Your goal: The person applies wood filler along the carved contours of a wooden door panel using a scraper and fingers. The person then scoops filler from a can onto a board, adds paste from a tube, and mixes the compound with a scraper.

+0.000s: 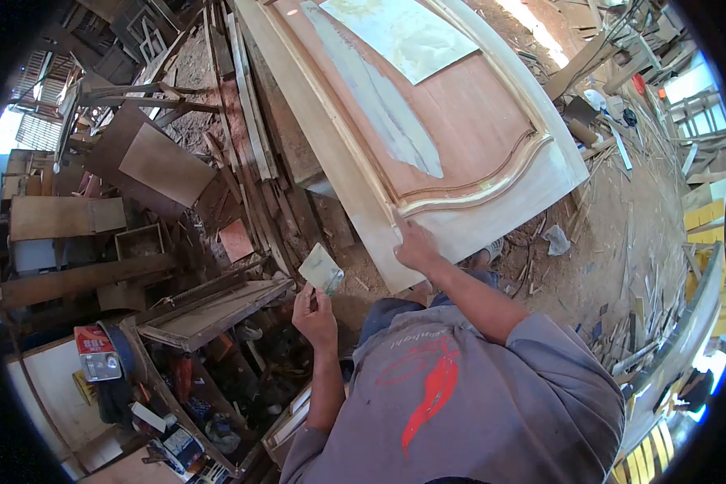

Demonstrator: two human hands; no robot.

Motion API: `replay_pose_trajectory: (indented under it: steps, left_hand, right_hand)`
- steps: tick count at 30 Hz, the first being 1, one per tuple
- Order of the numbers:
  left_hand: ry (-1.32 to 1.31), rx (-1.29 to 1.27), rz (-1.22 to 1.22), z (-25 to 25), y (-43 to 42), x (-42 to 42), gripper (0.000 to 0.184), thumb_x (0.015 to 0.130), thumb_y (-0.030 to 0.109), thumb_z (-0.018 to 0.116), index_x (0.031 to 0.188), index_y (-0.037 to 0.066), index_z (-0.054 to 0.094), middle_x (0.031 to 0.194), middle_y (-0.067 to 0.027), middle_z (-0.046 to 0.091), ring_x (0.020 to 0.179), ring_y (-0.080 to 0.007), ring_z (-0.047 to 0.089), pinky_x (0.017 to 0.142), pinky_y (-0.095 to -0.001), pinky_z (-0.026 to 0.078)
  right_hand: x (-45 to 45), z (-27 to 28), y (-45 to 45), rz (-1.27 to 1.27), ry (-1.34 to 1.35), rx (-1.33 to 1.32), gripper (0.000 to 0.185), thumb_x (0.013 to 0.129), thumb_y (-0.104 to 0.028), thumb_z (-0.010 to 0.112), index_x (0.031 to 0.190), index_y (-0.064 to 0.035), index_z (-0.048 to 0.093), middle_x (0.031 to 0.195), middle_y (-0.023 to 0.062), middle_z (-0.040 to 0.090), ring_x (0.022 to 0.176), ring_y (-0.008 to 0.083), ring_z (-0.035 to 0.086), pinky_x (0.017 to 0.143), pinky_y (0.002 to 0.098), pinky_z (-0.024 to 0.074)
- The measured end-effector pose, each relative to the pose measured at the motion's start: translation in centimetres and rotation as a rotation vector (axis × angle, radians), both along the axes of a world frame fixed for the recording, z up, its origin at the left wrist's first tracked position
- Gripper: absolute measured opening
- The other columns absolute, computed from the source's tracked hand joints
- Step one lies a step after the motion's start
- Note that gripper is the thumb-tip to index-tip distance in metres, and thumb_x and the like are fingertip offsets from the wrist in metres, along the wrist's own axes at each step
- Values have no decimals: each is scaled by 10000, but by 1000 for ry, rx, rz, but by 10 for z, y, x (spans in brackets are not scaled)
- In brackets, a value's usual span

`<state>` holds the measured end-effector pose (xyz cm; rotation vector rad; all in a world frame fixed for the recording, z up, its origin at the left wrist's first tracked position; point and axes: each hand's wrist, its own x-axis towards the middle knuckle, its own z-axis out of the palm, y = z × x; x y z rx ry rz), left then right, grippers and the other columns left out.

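Observation:
My left hand point(315, 321) pinches a small pale square piece point(321, 269) by its lower edge; its face carries whitish and greenish smears. Before me lies a wooden door panel point(476, 97) with a raised, curved moulding point(484, 192) around a reddish recessed field. My right hand point(416, 244) is at the moulding's near left corner, index finger stretched out and touching it. The other fingers are partly curled and nothing shows in them. On the field rest a long pale board point(371, 93) with a pointed end and a smeared whitish sheet point(407, 36).
A red and white can point(98, 352) stands at lower left beside a cluttered wooden rack point(218, 310). Long timber strips point(246, 105) line the panel's left side. Wood scraps and a plastic bag point(556, 239) litter the ground at right. My foot shows under the panel's edge.

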<state>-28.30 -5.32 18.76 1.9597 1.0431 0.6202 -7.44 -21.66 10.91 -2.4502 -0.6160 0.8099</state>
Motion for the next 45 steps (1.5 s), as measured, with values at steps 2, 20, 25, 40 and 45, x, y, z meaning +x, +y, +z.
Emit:
replay_pose_trajectory:
  steps: [2, 20, 25, 40, 45]
  left_hand:
    - [-2, -70, 20, -4, -1, -1, 261, 996, 27, 684, 1235, -70, 724, 1120, -96, 731, 970, -148, 700, 835, -296, 569]
    - [-32, -103, -17, -8, -2, 11, 255, 999, 35, 693, 1240, -37, 735, 1119, -73, 732, 933, -107, 676, 789, -276, 557]
    - [-28, -69, -37, -13, 1, 9, 244, 997, 41, 699, 1228, -19, 748, 1096, -61, 737, 893, -105, 680, 774, -270, 553]
    - [-66, -90, -24, -18, -3, 6, 243, 1006, 63, 691, 1226, -20, 750, 1040, -30, 718, 810, -69, 617, 706, -258, 508]
    - [28, -41, -68, -12, -3, 4, 274, 981, 32, 710, 1224, -94, 715, 1103, -116, 729, 913, -148, 715, 790, -299, 593]
  right_hand:
    - [-11, -7, -7, 101, -4, -55, 821, 832, -164, 682, 1602, -146, 400, 1297, 244, 629, 1154, 443, 640, 1000, 535, 524]
    - [-37, -27, -11, 61, -18, 102, 912, 841, -181, 691, 1648, -74, 279, 1217, 224, 662, 1137, 424, 657, 998, 522, 526]
    - [-39, -19, -6, -318, 222, 231, 1058, 826, -190, 697, 1683, -21, 100, 1015, 249, 706, 943, 447, 694, 869, 539, 551]
    - [-56, -73, -17, -316, 389, 503, 987, 844, -136, 663, 1678, 8, 154, 815, 120, 647, 724, 208, 618, 711, 369, 538]
    - [-46, -36, -4, -436, 379, 452, 956, 859, -121, 655, 1674, 16, 174, 872, 93, 646, 786, 166, 612, 742, 328, 526]
